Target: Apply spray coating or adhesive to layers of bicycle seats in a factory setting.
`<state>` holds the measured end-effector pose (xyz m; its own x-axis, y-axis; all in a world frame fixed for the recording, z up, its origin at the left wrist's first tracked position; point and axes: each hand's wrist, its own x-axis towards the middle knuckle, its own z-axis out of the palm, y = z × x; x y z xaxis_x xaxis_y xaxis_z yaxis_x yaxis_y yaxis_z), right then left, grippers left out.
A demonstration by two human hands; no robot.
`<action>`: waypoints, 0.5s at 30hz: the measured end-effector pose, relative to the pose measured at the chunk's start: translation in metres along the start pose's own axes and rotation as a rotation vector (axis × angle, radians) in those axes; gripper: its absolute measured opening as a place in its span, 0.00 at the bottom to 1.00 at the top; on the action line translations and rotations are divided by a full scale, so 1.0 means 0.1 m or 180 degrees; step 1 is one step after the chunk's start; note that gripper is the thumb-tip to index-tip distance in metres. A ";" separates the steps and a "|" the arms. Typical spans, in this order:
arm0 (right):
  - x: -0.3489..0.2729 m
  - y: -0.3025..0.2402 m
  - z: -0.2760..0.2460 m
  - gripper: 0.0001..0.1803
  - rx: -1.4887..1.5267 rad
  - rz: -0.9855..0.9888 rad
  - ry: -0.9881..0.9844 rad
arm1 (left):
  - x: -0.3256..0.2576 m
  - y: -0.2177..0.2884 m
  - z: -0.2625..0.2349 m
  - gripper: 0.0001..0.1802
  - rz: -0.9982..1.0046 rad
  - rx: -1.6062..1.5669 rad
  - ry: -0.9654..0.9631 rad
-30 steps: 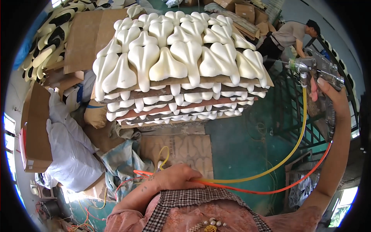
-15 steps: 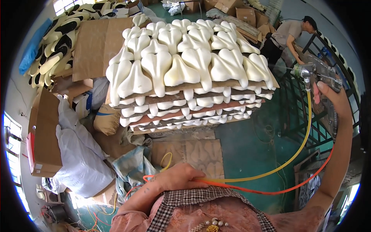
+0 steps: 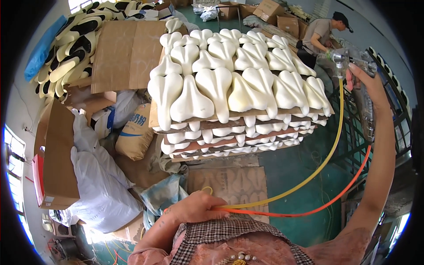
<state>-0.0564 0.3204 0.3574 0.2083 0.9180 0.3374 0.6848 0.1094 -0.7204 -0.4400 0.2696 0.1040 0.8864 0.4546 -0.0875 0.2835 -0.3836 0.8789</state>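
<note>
My right hand [image 3: 366, 78] is raised at the far right, wrapped round the handle of a metal spray gun [image 3: 339, 57] that points left toward the stack. A yellow hose [image 3: 338, 132] and an orange hose [image 3: 353, 181] hang from the gun and loop down to my left hand [image 3: 204, 207]. That hand is closed round both hoses in front of my checked apron. Ahead lie rows of white saddle-shaped foam pads [image 3: 214, 81] on a board, above several more boards [image 3: 212, 145] loaded with similar pads. Faint mist near the nozzle is too thin to be sure of.
A person [image 3: 324, 33] in a dark cap bends at the far right by dark metal racks [image 3: 397, 110]. Left are cardboard boxes [image 3: 57, 154], white sacks [image 3: 101, 181], a brown paper sack [image 3: 134, 132] and piled black-and-cream pads [image 3: 70, 53]. Flat cardboard [image 3: 234, 185] lies on the green floor [image 3: 300, 176].
The view has shifted, so the stack sits farther right and lower. My right hand with the spray gun has come a little left and up. My left hand keeps its hold on the hoses.
</note>
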 end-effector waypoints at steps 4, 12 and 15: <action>0.12 -0.13 0.18 0.15 -0.0629 0.0017 -0.0374 | -0.15 -0.12 -0.19 0.18 -0.0141 -0.0080 0.0058; 0.16 -0.18 0.29 0.15 -0.0548 0.0098 -0.0332 | -0.23 -0.30 -0.20 0.15 0.0073 -0.0258 -0.0116; -0.06 -0.13 0.17 0.14 -0.0479 0.0206 -0.0323 | -0.22 -0.26 -0.16 0.15 0.0082 -0.0280 -0.0195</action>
<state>-0.0785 0.3204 0.3547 0.1889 0.9559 0.2250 0.7707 -0.0022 -0.6372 -0.4725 0.2823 0.0906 0.9145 0.3944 -0.0904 0.2294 -0.3212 0.9188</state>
